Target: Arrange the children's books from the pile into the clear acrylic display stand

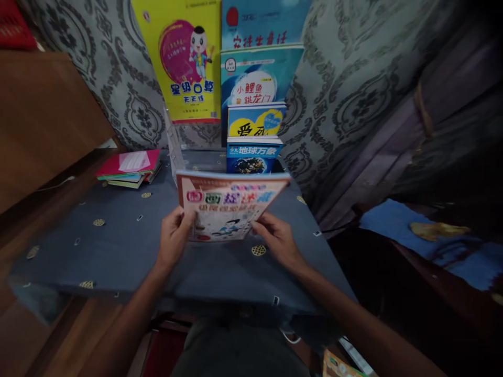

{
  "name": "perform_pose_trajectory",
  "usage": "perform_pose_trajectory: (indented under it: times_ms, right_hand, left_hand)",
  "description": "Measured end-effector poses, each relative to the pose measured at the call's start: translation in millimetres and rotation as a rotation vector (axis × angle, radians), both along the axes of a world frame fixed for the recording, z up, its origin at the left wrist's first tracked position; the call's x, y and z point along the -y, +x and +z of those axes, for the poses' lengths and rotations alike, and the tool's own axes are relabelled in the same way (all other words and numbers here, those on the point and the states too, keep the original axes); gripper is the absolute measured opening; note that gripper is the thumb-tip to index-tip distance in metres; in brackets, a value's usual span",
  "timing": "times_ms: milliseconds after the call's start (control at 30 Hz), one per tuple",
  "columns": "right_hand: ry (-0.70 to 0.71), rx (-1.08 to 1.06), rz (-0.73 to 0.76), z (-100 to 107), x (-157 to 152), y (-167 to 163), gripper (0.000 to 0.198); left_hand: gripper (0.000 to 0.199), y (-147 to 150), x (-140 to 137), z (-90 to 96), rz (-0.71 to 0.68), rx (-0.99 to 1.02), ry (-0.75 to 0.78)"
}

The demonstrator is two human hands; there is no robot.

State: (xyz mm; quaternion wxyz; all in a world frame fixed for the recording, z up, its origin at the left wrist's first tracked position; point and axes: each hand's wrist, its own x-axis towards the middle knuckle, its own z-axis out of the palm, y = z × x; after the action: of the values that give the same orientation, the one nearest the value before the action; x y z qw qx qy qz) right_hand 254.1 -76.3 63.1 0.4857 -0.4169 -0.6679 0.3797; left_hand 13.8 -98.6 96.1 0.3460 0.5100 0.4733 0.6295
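Between my two hands is a pinkish children's book [223, 209], its cover facing me with colourful lettering and a small cartoon figure. My left hand [175, 233] grips its left edge, thumb on the front cover. At the lower right edge, my right hand [277, 238] is closed on it, the thumb near the corner. The other fingers are mostly hidden behind the book. Just beyond it, a blue book with the Earth on its cover [251, 158] stands lowest in a stepped column of upright books.
Behind it rise a yellow-and-blue book [257, 121], a teal book [259, 76], another blue book [263, 21] and a yellow workbook [188, 63]. A book pile [131, 166] lies at the table's [118, 235] back left. A blue cloth [396, 230] is at right.
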Motion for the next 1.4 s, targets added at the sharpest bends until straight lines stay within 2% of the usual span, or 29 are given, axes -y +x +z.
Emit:
perform_pose_trajectory:
  times_ms: [100,167,300,400,467,600,667,733,800,900,1033,1100,1167,1233,1333,1400]
  right_hand:
    - [-0.038,-0.058,0.002,13,-5,-4,0.039]
    - [-0.119,-0.085,0.034,13,-7,-4,0.041]
    - [-0.325,-0.162,0.067,-5,-11,-2,0.047]
    - [-0.444,-0.201,0.068,-21,-15,2,0.051]
    - [-0.496,-0.199,0.075,-27,-18,4,0.051]
    - [-0.567,-0.152,0.114,-29,-25,7,0.053]
    - [-0.601,-0.124,0.128,-28,-28,9,0.053]
    - [-0.62,-0.09,0.131,-28,-30,10,0.052]
    - [-0.607,-0.023,0.118,-27,-32,12,0.05]
    - [-0.497,0.198,0.043,-26,-35,17,0.044]
    - [-0.157,0.56,-0.139,-22,-38,23,0.038]
    - [-0.006,0.66,-0.152,-20,-39,20,0.033]
    - [0.11,0.709,-0.072,-17,-39,8,0.028]
    - [0.234,0.733,0.084,-14,-42,-11,0.024]
    - [0.431,0.771,0.35,-13,-50,-45,0.026]
    - [0.519,0.799,0.457,-17,-58,-64,0.029]
  left_hand:
    - [0.042,7,-23,-0.3,-0.039,0.222,-0.03]
    - [0.042,9,-36,-10.0,-0.042,0.29,-0.088]
    - [0.045,3,-51,-44.2,-0.044,0.204,-0.284]
    - [0.035,-6,-56,-63.2,-0.109,0.043,-0.362]
    - [0.027,-12,-57,-66.3,-0.117,-0.148,-0.328]
    - [0.026,-22,-59,-57.7,0.008,-0.826,-0.173]
    - [0.026,-26,-62,-54.2,0.05,-1.049,-0.159]
    - [0.026,-30,-70,-54.2,0.042,-1.116,-0.15]
    - [0.025,-33,-82,-56.9,0.014,-1.08,-0.11]
    - [0.025,-36,-104,-61.6,-0.045,-0.933,-0.056]
    - [0.03,-35,-127,-65.8,-0.1,-0.758,-0.045]
    - [0.032,-33,-133,-68.5,-0.098,-0.71,-0.04]
    - [0.033,-31,-137,-72.1,-0.094,-0.68,-0.033]
    - [0.033,-30,-138,-75.6,-0.093,-0.659,-0.024]
    - [0.034,-31,-137,-78.3,-0.103,-0.639,-0.018]
    - [0.034,-33,-136,-78.5,-0.108,-0.631,-0.027]
